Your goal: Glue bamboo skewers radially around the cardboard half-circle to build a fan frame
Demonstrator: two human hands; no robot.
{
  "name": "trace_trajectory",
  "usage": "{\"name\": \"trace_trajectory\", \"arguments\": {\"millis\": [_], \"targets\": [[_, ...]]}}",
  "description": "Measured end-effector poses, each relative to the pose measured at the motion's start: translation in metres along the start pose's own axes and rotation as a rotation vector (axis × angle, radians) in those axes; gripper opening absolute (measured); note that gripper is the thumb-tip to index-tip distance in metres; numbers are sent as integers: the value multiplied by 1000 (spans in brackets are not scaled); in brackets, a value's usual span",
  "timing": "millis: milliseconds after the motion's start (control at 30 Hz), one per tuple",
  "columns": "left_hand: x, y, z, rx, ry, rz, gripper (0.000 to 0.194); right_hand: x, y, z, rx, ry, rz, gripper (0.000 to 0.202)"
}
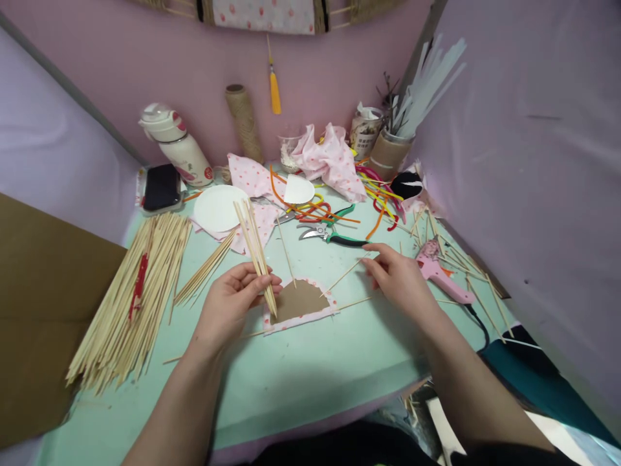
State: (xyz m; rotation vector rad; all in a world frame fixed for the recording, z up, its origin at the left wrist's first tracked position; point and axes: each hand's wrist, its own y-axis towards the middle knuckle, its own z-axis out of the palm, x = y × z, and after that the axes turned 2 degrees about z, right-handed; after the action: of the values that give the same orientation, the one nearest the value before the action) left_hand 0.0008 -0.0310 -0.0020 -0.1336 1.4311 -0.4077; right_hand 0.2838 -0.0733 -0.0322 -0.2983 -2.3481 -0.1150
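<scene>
Several thin wooden sticks [253, 243] are gripped upright in my left hand [237, 294], between thumb and fingers. Beneath their lower tips lies a half-round brown cardboard piece [299, 301] edged with pink dotted fabric. Single sticks fan out from it: one points up, one to the upper right, one to the right and one to the left. My right hand [395, 275] pinches the outer end of the upper-right stick [344, 276] between thumb and forefinger.
A big pile of sticks [130, 310] lies at left, a smaller bundle [206, 270] beside it. Green-handled pruners [334, 237], pipe cleaners and fabric lie behind the cardboard. A pink glue gun [441, 275] with loose sticks is at right. A bottle [182, 152] and containers stand at the back.
</scene>
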Motion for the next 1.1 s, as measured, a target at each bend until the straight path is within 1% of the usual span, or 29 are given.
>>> {"name": "trace_trajectory", "arguments": {"millis": [67,133,167,233,333,433,600,767,1100], "targets": [[-1,-1,0,-15,-9,-5,33,0,-1,0,34,-136,-246,24],[0,-2,1,-23,-15,-14,33,1,1,4,129,-226,-465,23],[0,-2,0,-23,-13,-18,33,2,3,6,179,-258,-541,23],[2,-2,0,-21,-9,-23,32,2,8,11,242,-303,-630,23],[3,-2,0,-29,-7,-22,32,1,13,11,249,-338,-707,23],[3,-1,0,-35,-1,-20,32,-2,13,3,248,-362,-737,24],[2,-2,2,-48,16,-25,34,-8,2,-7,245,-384,-693,25],[5,-1,1,-52,35,-15,31,-11,-5,-3,247,-384,-681,26],[7,-1,0,-45,37,-26,30,-12,-4,3,252,-384,-685,26]]}}
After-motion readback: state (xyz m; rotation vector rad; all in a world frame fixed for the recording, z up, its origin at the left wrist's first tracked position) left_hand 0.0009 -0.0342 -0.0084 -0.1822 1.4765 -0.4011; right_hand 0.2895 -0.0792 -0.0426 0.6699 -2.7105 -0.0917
